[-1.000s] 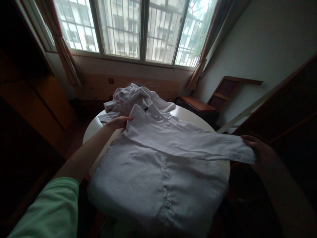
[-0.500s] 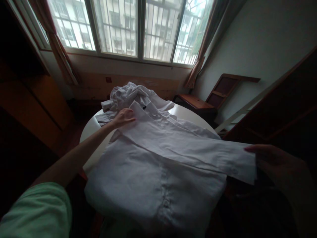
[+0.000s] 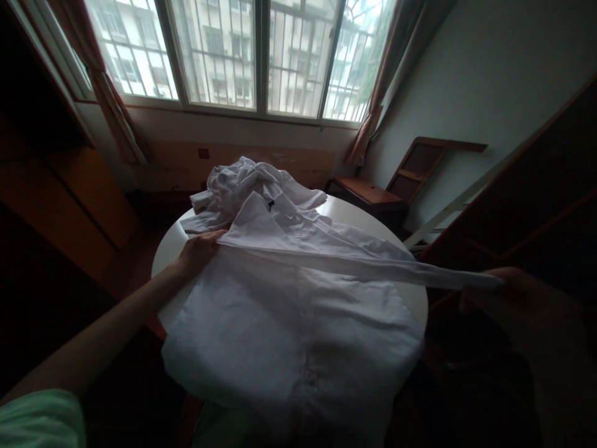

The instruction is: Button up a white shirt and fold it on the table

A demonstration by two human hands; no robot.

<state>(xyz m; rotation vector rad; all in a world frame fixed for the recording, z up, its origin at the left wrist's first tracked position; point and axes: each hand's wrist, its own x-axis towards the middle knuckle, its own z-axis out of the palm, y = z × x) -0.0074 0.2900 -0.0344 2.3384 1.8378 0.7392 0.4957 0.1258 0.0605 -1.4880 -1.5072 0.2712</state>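
A white shirt (image 3: pixel 261 317) lies spread on the round white table (image 3: pixel 163 249), its collar toward the window and its lower part hanging over the near edge. My left hand (image 3: pixel 200 251) is closed on the shirt at the left, near the shoulder fold. Out to the right, my right hand (image 3: pixel 517 298) grips the cuff end of a sleeve (image 3: pixel 410 270), in dim light. The sleeve is drawn taut across the shirt between both hands, lifted above the table at its right end. A small dark label (image 3: pixel 271 205) shows inside the collar.
A heap of crumpled white clothes (image 3: pixel 247 177) sits at the table's far side. Behind it are a low wooden panel (image 3: pixel 275 158) and a barred window (image 3: pixel 214 56). A wooden chair (image 3: pixel 368 190) stands at the back right, and an orange-brown cabinet (image 3: pixel 88 205) at the left.
My left hand has moved nearer and left, from lying on the shirt to gripping its fold. My right hand has raised and turned the sleeve end, so the sleeve is now a narrow taut band.
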